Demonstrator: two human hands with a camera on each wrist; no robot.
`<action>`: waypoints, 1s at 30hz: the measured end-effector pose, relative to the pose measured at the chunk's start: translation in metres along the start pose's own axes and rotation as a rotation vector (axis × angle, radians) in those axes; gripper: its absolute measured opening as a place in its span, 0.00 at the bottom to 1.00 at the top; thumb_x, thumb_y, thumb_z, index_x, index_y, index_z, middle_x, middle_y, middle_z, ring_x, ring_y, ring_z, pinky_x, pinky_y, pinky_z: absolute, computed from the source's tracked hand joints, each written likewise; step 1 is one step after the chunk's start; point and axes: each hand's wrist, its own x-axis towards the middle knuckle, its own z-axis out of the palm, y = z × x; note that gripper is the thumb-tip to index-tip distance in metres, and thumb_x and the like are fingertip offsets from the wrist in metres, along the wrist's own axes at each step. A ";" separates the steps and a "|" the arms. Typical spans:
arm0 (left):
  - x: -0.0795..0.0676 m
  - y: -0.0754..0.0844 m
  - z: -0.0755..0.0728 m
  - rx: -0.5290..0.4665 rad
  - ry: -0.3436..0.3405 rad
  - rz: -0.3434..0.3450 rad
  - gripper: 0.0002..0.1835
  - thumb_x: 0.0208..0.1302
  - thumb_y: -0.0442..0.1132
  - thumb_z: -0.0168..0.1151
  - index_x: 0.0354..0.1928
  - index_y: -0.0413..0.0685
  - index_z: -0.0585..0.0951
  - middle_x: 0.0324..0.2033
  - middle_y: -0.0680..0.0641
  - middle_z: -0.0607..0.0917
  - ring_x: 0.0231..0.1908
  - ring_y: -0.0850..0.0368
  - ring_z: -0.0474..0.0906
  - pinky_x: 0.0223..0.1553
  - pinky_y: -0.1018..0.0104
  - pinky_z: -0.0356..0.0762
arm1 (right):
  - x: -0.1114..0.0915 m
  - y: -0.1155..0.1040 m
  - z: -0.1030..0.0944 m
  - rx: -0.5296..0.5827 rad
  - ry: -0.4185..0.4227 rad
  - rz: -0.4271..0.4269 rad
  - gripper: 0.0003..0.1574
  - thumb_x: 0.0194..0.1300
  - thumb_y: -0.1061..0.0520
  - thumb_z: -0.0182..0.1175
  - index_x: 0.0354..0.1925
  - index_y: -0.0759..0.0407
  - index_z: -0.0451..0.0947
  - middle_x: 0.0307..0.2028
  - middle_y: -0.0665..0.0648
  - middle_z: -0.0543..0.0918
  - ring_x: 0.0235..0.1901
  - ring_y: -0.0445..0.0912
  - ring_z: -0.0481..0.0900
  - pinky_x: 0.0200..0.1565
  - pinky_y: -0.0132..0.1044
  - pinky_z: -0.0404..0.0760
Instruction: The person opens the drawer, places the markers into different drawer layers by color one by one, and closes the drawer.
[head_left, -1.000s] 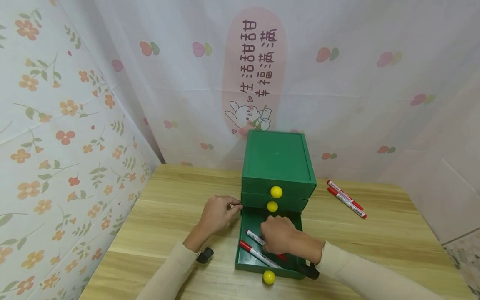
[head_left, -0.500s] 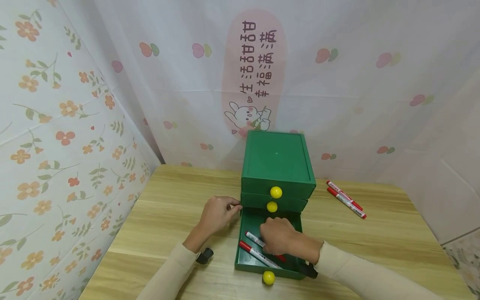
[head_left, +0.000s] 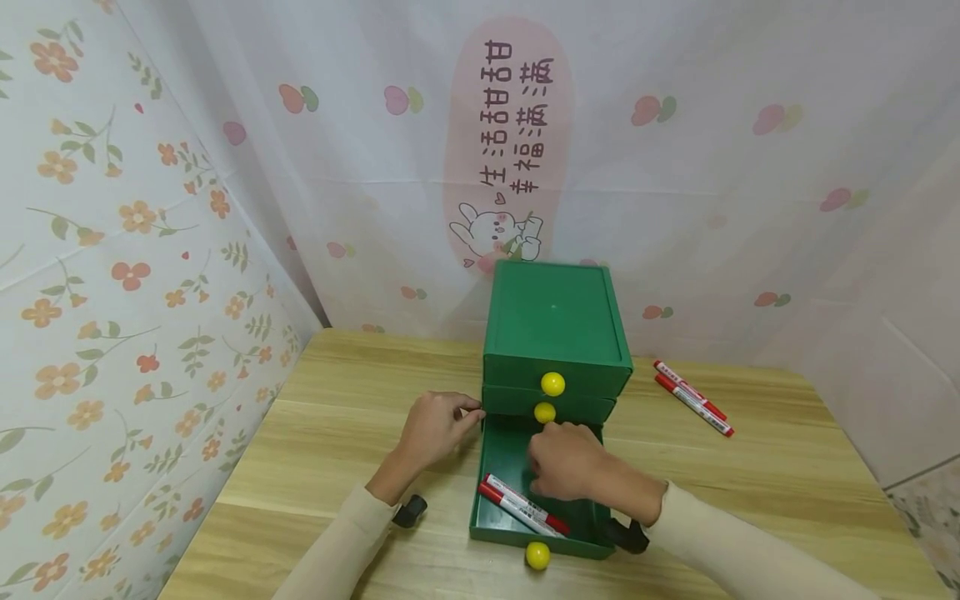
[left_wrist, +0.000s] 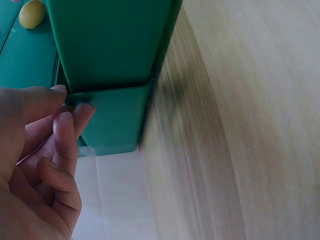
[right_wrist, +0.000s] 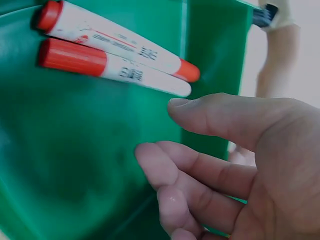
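A green drawer cabinet (head_left: pixel 555 312) with yellow knobs stands on the table, its bottom drawer (head_left: pixel 573 547) pulled out. Inside that drawer two red-and-white markers lie side by side near the front left: one marker (head_left: pixel 546 518) is closer to my right hand, the other marker (head_left: pixel 491 492) is beyond it. My right hand (head_left: pixel 566 461) hovers over the drawer, apart from both markers; the right wrist view shows its thumb and fingers parted around nothing. With thumb and fingertips my left hand (head_left: pixel 433 429) pinches the cabinet's left front edge, seen close in the left wrist view.
Two more red-and-white markers (head_left: pixel 693 404) lie together on the wooden table (head_left: pixel 360 375), right of the cabinet. A patterned curtain (head_left: pixel 375 208) hangs close behind. The drawer's yellow knob (head_left: pixel 537 556) sticks out at the front.
The marker under my right hand has come down against the other marker in the drawer and been let go. My right hand has moved slightly up and right; the left has stayed.
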 end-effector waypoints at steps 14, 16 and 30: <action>-0.001 0.001 0.000 -0.022 0.014 0.016 0.06 0.61 0.43 0.71 0.34 0.50 0.90 0.30 0.55 0.89 0.23 0.70 0.77 0.24 0.76 0.73 | -0.040 0.046 -0.017 0.099 0.271 0.102 0.13 0.59 0.49 0.69 0.22 0.43 0.75 0.15 0.37 0.69 0.16 0.34 0.66 0.20 0.30 0.68; -0.001 0.001 0.000 -0.022 0.021 0.024 0.06 0.61 0.43 0.71 0.34 0.50 0.90 0.30 0.55 0.89 0.24 0.70 0.78 0.24 0.76 0.74 | -0.046 0.057 -0.015 0.113 0.312 0.126 0.13 0.59 0.49 0.68 0.22 0.43 0.75 0.15 0.37 0.69 0.17 0.35 0.66 0.20 0.30 0.68; -0.002 0.002 0.000 -0.030 0.014 0.008 0.04 0.61 0.41 0.71 0.34 0.50 0.90 0.31 0.56 0.89 0.26 0.69 0.79 0.26 0.75 0.75 | -0.083 0.171 0.013 0.177 0.613 0.317 0.05 0.60 0.52 0.67 0.32 0.51 0.82 0.25 0.45 0.80 0.23 0.40 0.74 0.23 0.34 0.69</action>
